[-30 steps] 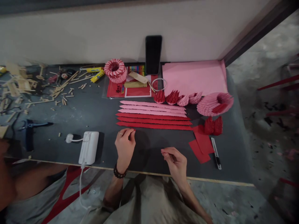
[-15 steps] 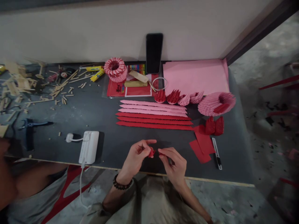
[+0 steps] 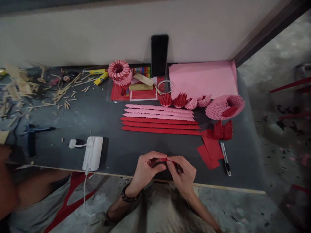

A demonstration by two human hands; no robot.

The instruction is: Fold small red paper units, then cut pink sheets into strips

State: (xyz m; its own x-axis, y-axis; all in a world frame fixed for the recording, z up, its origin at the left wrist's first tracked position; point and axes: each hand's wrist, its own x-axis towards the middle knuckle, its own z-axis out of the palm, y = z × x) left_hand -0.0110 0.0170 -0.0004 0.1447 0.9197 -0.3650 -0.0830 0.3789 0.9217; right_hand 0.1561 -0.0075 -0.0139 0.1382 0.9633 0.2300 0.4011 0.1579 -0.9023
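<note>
I drew my left hand back from the red strips toward the table's near edge, met my right hand there, and pinched a small red paper piece between both.

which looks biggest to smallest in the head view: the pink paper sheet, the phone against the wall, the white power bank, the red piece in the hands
1. pink paper sheet
2. phone and white power bank: they look about alike, and the power bank lies nearer the camera, so no ranking between them.
3. small red piece, pinched between left hand and right hand, clearly smallest.
</note>
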